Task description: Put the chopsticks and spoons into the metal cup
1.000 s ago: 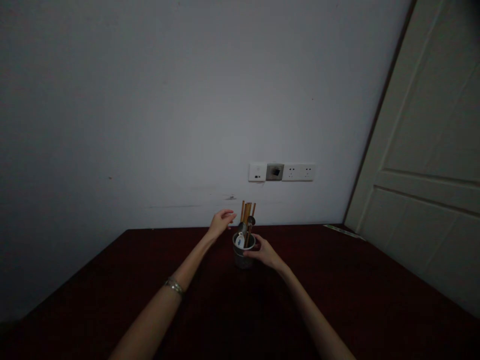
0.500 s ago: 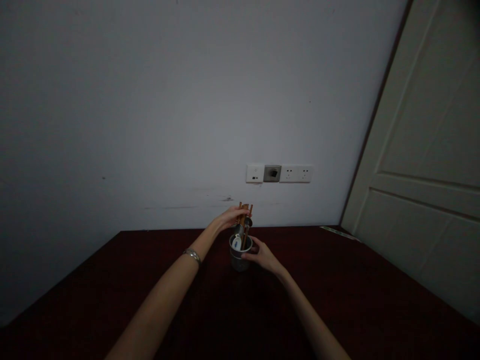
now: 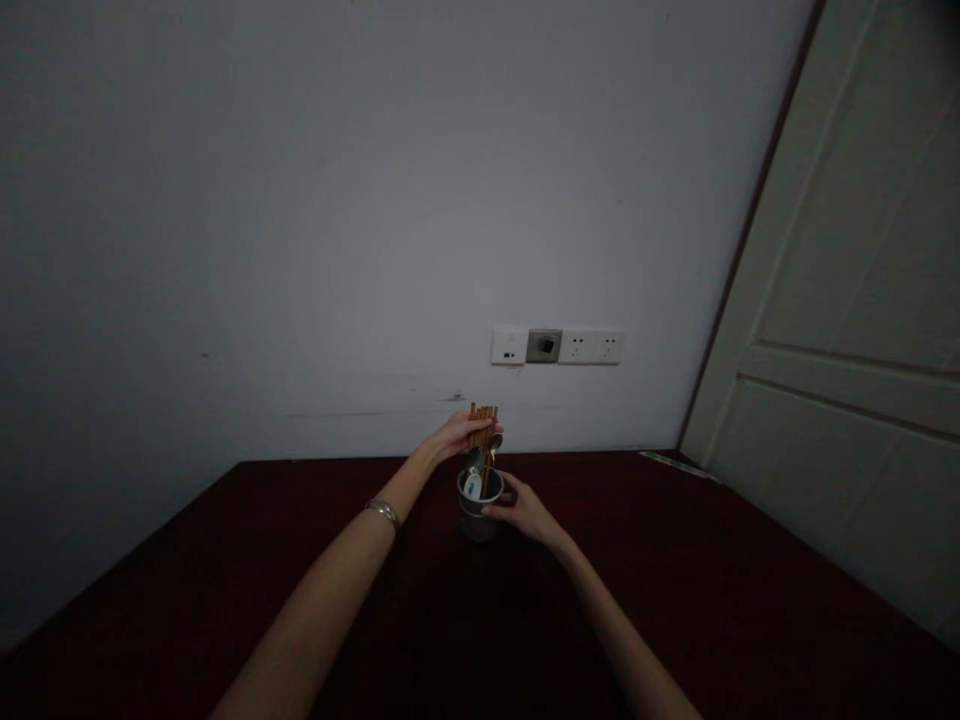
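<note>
A grey utensil cup (image 3: pixel 478 522) stands upright on the dark red table. Out of it rise several wooden chopsticks (image 3: pixel 482 413), along with a white spoon (image 3: pixel 472 486) bearing a blue mark and a metal spoon (image 3: pixel 496 441). My left hand (image 3: pixel 459 434), a silver bracelet on its wrist, is closed around the upper part of the chopsticks. My right hand (image 3: pixel 525 510) grips the cup at its right side, thumb in front near the rim. The lower ends of the utensils are hidden inside the cup.
Behind the table (image 3: pixel 360 620) rises a pale wall (image 3: pixel 337 200) with a row of sockets and switches (image 3: pixel 556 346). At the right stands a light panelled door (image 3: pixel 847 300). A green and white strip (image 3: pixel 679 465) lies along the table's back right edge.
The tops of the chopsticks have shifted slightly left and sit closer together in my left hand. My right hand stays on the cup.
</note>
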A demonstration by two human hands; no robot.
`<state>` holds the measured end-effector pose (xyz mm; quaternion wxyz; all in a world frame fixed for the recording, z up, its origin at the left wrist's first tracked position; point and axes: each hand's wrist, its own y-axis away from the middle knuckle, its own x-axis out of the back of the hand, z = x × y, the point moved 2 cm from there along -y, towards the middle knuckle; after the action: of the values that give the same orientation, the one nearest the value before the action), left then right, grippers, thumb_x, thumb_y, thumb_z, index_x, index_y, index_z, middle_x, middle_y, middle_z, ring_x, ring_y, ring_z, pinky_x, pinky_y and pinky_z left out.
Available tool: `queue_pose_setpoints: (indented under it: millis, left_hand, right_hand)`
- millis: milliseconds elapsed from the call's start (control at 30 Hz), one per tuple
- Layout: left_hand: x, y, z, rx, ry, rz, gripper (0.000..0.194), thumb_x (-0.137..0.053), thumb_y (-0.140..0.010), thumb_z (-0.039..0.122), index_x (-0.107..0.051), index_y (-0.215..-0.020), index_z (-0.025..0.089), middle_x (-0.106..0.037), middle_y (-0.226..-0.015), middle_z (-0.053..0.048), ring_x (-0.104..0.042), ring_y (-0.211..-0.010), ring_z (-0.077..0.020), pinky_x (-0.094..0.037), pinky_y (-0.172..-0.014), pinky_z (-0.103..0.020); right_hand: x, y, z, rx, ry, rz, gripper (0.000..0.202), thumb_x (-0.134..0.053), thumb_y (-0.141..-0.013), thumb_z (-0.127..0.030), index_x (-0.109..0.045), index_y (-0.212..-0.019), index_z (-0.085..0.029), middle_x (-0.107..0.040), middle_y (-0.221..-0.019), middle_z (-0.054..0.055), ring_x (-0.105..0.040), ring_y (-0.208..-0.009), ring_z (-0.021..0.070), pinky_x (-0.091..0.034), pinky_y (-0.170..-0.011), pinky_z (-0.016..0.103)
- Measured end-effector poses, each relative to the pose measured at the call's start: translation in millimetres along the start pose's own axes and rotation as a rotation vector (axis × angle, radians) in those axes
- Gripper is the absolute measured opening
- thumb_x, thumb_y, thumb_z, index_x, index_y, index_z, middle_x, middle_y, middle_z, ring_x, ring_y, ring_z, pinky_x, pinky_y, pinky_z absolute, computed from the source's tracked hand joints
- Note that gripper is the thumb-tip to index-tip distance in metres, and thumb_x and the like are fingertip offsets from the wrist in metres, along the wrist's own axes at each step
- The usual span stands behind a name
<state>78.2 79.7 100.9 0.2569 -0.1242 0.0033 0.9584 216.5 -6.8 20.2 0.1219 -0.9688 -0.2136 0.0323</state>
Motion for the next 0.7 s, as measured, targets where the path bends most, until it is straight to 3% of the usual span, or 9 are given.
queue_pose_setpoints:
  millis: [233, 400, 700]
  left_hand:
    - [-2.5, 1, 0, -0.099, -0.116, 0.129, 0.016, -0.065, -0.072, 0.018, -0.061, -0.082, 0.007, -0.068, -0.078, -0.012, -0.063, -0.063, -0.0142, -0.049, -0.063, -0.025]
    - [-1.2, -1, -2, -0.181, -0.221, 0.143, 0.025, -0.069, -0.068, 0.027, -0.061, -0.079, 0.007, -0.069, -0.076, -0.011, -0.062, -0.063, -0.0145, -0.048, -0.063, -0.026]
    - [8.0, 5, -11, -0.136, -0.282, 0.188, 0.033, -0.071, -0.064, 0.033, -0.063, -0.085, 0.009, -0.066, -0.074, -0.007, -0.060, -0.061, -0.0130, -0.043, -0.055, -0.021]
  right_hand:
    - [0, 0, 2, 0.001, -0.013, -0.012, 0.073, -0.078, -0.053, -0.028, -0.046, -0.118, -0.020, -0.061, -0.112, 0.010, -0.060, -0.098, 0.0247, -0.045, -0.088, 0.043]
    - [-1, 1, 0, -0.009, -0.015, -0.010, 0.071, -0.078, -0.053, -0.027, -0.046, -0.116, -0.019, -0.061, -0.111, 0.010, -0.060, -0.098, 0.0248, -0.046, -0.087, 0.043]
    - [0, 0, 2, 0.001, 0.002, 0.008, 0.071, -0.078, -0.054, -0.027, -0.047, -0.117, -0.019, -0.059, -0.115, 0.010, -0.059, -0.100, 0.0247, -0.045, -0.088, 0.043]
